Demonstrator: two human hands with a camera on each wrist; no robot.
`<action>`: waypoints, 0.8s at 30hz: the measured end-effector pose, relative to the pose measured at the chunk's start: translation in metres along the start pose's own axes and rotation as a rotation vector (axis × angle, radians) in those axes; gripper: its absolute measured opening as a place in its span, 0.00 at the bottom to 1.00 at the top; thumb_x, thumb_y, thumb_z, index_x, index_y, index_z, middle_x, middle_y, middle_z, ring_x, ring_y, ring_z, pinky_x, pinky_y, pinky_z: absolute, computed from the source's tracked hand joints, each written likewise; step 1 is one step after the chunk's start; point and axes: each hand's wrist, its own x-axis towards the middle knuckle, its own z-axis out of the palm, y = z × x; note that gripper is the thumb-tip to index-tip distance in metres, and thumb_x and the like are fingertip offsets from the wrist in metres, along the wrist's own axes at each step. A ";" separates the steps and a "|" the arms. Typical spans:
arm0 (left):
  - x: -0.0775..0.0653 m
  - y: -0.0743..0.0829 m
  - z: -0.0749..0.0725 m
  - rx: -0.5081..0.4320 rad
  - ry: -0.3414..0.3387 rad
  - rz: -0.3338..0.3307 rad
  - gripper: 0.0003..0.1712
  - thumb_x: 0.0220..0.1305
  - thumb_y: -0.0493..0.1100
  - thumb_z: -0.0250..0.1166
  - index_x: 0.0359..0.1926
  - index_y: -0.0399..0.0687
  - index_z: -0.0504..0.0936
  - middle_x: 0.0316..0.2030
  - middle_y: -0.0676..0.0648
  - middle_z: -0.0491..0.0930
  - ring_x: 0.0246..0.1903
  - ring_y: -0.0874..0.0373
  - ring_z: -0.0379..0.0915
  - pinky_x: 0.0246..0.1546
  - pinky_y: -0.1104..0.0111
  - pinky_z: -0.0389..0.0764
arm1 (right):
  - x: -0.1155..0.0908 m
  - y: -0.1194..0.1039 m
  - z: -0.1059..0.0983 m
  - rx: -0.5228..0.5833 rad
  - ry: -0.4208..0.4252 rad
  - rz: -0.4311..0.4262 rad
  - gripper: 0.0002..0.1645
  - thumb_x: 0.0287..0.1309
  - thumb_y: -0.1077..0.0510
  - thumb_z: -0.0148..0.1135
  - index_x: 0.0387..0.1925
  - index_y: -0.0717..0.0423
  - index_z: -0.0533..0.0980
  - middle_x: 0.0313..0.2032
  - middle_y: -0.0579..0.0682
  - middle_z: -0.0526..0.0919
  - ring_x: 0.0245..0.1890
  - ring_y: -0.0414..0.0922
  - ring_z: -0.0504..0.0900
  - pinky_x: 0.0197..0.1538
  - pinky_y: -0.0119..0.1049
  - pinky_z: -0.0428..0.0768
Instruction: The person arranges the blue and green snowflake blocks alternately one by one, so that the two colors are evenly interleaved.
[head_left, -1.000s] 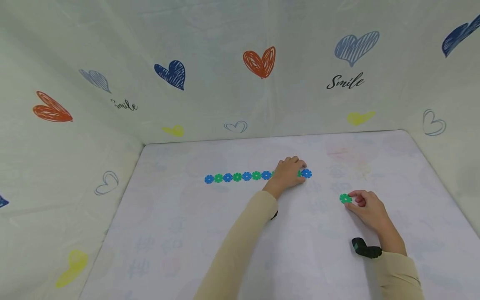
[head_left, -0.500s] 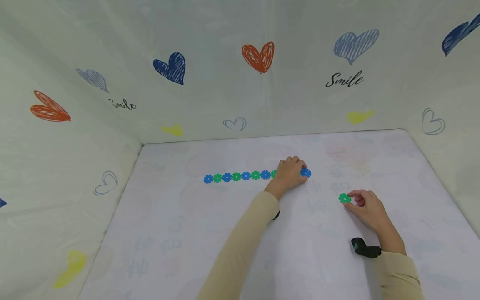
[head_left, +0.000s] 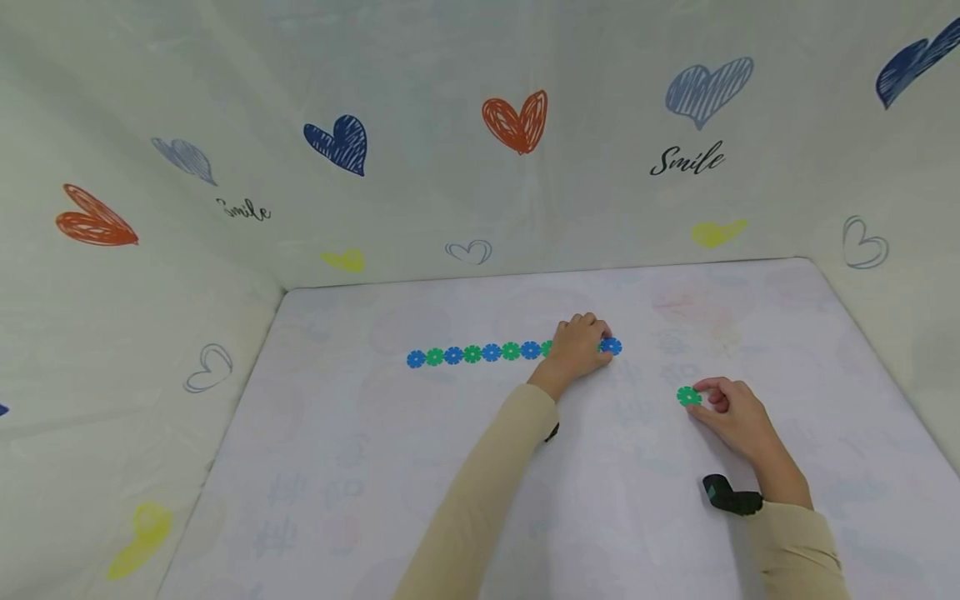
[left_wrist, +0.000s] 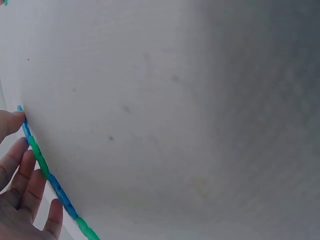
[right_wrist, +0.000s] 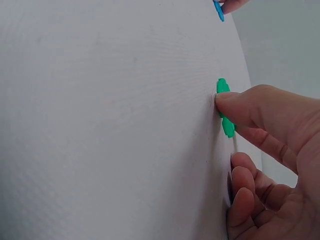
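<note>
A straight row of alternating blue and green snowflake discs (head_left: 491,352) lies across the table, linked edge to edge. My left hand (head_left: 576,346) covers its right part, hiding some discs. Thumb and index finger pinch the blue end disc (head_left: 614,347), while the other fingers (left_wrist: 36,190) lie along the chain in the left wrist view. Farther right and closer to me, my right hand (head_left: 738,417) pinches a single green disc (head_left: 689,397) between thumb and index finger. In the right wrist view this green disc (right_wrist: 228,127) stands on edge to the camera, its other fingers curled beneath.
The white table (head_left: 360,517) is bounded by a pale back wall (head_left: 420,208) and side walls printed with hearts and "Smile". A black wrist camera (head_left: 723,496) sits below the right hand.
My left hand has shifted slightly right along the row, over the green bit that showed beside the end disc. The right hand and its green disc stay nearly still.
</note>
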 end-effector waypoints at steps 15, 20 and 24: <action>0.002 0.002 -0.001 -0.015 -0.009 -0.025 0.17 0.61 0.56 0.60 0.50 0.59 0.76 0.49 0.57 0.74 0.51 0.62 0.67 0.54 0.66 0.69 | 0.005 -0.001 -0.005 -0.015 -0.038 0.019 0.24 0.57 0.56 0.60 0.47 0.71 0.70 0.36 0.61 0.71 0.36 0.49 0.68 0.36 0.36 0.68; 0.003 0.003 0.000 -0.009 -0.014 -0.019 0.17 0.62 0.55 0.60 0.51 0.59 0.76 0.49 0.57 0.74 0.51 0.62 0.68 0.54 0.65 0.70 | 0.005 -0.004 -0.004 -0.001 -0.040 0.050 0.25 0.57 0.57 0.60 0.47 0.73 0.66 0.37 0.64 0.73 0.37 0.53 0.71 0.36 0.38 0.70; 0.004 0.002 0.001 -0.010 -0.016 -0.027 0.17 0.62 0.55 0.60 0.50 0.59 0.75 0.48 0.57 0.74 0.51 0.62 0.67 0.55 0.65 0.70 | 0.005 -0.008 -0.003 -0.001 -0.027 0.067 0.22 0.57 0.58 0.59 0.47 0.69 0.64 0.37 0.64 0.75 0.37 0.53 0.74 0.37 0.40 0.73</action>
